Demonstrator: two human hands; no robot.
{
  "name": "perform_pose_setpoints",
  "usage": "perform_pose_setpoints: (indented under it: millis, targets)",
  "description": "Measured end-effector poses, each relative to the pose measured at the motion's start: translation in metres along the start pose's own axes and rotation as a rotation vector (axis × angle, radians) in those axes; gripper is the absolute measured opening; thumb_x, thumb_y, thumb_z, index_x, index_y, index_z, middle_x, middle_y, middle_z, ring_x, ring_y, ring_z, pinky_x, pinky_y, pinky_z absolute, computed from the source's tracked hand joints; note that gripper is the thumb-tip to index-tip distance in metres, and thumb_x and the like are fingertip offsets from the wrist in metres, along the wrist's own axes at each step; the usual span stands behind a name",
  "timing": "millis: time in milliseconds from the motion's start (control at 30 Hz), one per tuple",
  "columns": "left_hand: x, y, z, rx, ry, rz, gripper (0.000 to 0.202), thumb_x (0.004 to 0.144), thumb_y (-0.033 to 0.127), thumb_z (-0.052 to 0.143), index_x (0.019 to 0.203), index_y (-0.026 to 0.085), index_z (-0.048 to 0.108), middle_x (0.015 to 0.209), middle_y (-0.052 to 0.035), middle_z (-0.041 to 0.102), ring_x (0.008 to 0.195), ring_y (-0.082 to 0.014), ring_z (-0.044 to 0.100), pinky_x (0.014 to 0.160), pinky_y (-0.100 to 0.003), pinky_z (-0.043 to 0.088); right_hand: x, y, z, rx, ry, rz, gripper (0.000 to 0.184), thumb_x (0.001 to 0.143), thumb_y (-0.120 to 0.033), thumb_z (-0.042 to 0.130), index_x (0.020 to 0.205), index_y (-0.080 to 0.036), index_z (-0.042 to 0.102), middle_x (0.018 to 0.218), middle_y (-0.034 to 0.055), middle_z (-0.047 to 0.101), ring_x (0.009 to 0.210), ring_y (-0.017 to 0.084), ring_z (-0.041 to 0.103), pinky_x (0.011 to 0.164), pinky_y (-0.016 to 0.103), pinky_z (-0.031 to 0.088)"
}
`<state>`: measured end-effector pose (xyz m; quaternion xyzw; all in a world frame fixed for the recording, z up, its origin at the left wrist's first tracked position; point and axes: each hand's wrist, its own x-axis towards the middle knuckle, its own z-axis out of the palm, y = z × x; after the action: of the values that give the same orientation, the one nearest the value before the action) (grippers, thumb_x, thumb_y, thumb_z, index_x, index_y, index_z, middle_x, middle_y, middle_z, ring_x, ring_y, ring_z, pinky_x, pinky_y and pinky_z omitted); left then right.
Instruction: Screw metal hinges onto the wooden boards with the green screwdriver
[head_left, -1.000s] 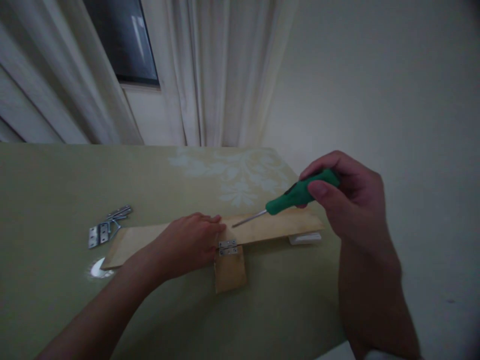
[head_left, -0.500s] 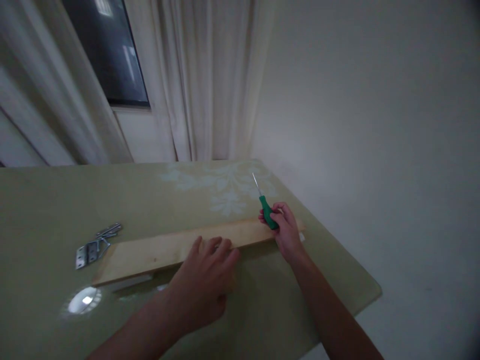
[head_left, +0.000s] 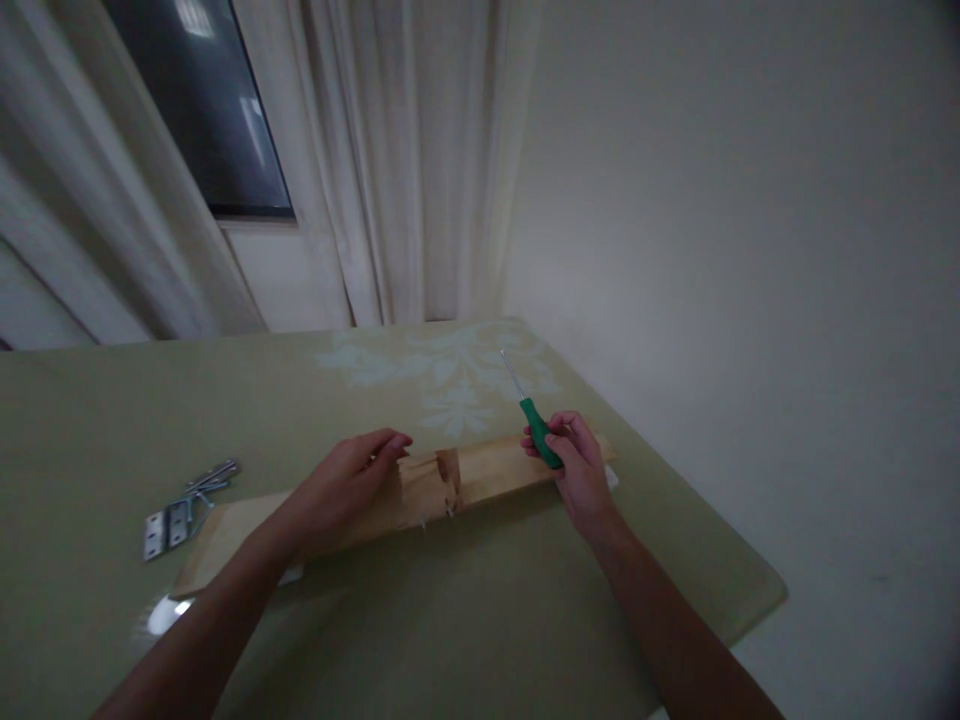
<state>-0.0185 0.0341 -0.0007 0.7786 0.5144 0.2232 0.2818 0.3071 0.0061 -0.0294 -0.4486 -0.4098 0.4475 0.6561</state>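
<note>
My right hand (head_left: 581,475) is closed round the green handle of a screwdriver (head_left: 541,435), its thin metal shaft tilted up and away to the left. Beneath it a long pale wooden board (head_left: 499,472) lies across the table. My left hand (head_left: 349,485) is over the board's left-middle part, fingers bent and pressed together; what they hold, if anything, is hidden. Between my hands the board has a rough brown patch (head_left: 431,488) with small pale bits at its near edge. White pieces show under both ends of the board.
Metal hinges (head_left: 166,530) and several screws (head_left: 212,478) lie by the board's left end. The light green table (head_left: 450,620) has a pale leaf pattern at the back. Curtains (head_left: 420,170) and a dark window (head_left: 202,110) stand behind, a plain wall (head_left: 712,250) to the right.
My left hand has moved left and farther back, uncovering the brown patch on the board, and its fingers have drawn together. My right hand keeps the screwdriver in nearly the same place.
</note>
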Motion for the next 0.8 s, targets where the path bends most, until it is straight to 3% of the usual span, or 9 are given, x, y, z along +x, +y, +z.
perform_pose_setpoints:
  millis: [100,233,300,367,433,533,633,700,800]
  targets:
    - [-0.006,0.014,-0.002,-0.089,-0.005,-0.003,0.062,0.114,0.061,0.036,0.114,0.021,0.083,0.119,-0.0107,0.086,0.113,-0.0312,0.079,0.108,-0.049,0.06,-0.001,0.0,-0.001,-0.012,0.003,0.003,0.028,0.081,-0.037,0.083,0.092,-0.026,0.06,0.089,0.0002,0.082,0.076,0.02,0.079,0.081,0.038,0.066]
    - [-0.017,0.032,-0.026,-0.292,-0.218,0.086,0.063,0.116,0.06,0.034,0.105,0.026,0.085,0.115,-0.0054,0.086,0.114,-0.0278,0.079,0.112,-0.045,0.059,-0.002,-0.001,-0.002,-0.029,0.002,0.006,0.027,0.083,-0.038,0.083,0.094,-0.026,0.061,0.091,0.0009,0.083,0.076,0.02,0.079,0.081,0.037,0.065]
    - [-0.025,0.039,-0.038,-0.277,-0.297,0.129,0.057,0.116,0.06,0.038,0.109,0.028,0.085,0.118,-0.0038,0.086,0.118,-0.0266,0.077,0.116,-0.043,0.057,-0.003,-0.002,-0.002,-0.037,-0.003,0.007,0.028,0.083,-0.038,0.083,0.094,-0.026,0.061,0.093,0.0016,0.083,0.079,0.021,0.08,0.082,0.037,0.065]
    - [-0.034,0.046,-0.04,-0.14,-0.278,0.166,0.042,0.111,0.061,0.054,0.121,0.031,0.082,0.129,-0.0033,0.083,0.127,-0.0273,0.074,0.118,-0.044,0.055,-0.003,-0.002,-0.002,-0.042,-0.008,0.006,0.028,0.083,-0.039,0.083,0.094,-0.026,0.061,0.093,0.0019,0.083,0.08,0.022,0.081,0.081,0.037,0.065]
    - [-0.046,0.055,-0.026,0.057,-0.231,0.234,0.045,0.1,0.059,0.076,0.138,0.035,0.075,0.15,-0.0042,0.074,0.143,-0.0307,0.065,0.124,-0.048,0.051,-0.004,-0.002,-0.002,-0.047,-0.009,0.005,0.028,0.084,-0.039,0.083,0.094,-0.026,0.06,0.092,0.002,0.082,0.08,0.022,0.08,0.081,0.037,0.065]
    - [-0.061,0.065,0.019,0.332,-0.203,0.343,0.093,0.079,0.052,0.097,0.162,0.038,0.056,0.176,-0.0075,0.052,0.16,-0.0396,0.048,0.132,-0.063,0.04,-0.005,-0.002,-0.002,-0.055,-0.006,0.004,0.028,0.083,-0.039,0.083,0.094,-0.026,0.061,0.09,0.0013,0.081,0.079,0.022,0.08,0.079,0.037,0.065]
    - [-0.069,0.069,0.061,0.518,-0.221,0.489,0.094,0.088,0.035,0.087,0.172,0.031,0.044,0.185,-0.0121,0.038,0.164,-0.0429,0.043,0.136,-0.072,0.03,-0.005,-0.002,-0.002,-0.064,-0.002,0.002,0.027,0.083,-0.038,0.083,0.094,-0.026,0.062,0.087,-0.0003,0.079,0.078,0.021,0.079,0.078,0.035,0.065]
    - [-0.07,0.07,0.068,0.566,-0.209,0.544,0.082,0.096,0.025,0.075,0.172,0.028,0.044,0.184,-0.0121,0.039,0.164,-0.0407,0.044,0.137,-0.072,0.028,-0.005,-0.002,-0.002,-0.068,0.0,0.001,0.026,0.084,-0.038,0.083,0.094,-0.026,0.062,0.087,-0.0009,0.079,0.078,0.021,0.08,0.078,0.035,0.064]
    - [-0.069,0.072,0.056,0.549,-0.18,0.511,0.085,0.094,0.025,0.074,0.172,0.029,0.042,0.182,-0.0106,0.043,0.164,-0.0409,0.044,0.137,-0.075,0.026,-0.005,-0.002,-0.002,-0.07,0.003,-0.001,0.026,0.084,-0.038,0.082,0.094,-0.026,0.062,0.088,-0.0008,0.079,0.078,0.021,0.079,0.078,0.035,0.064]
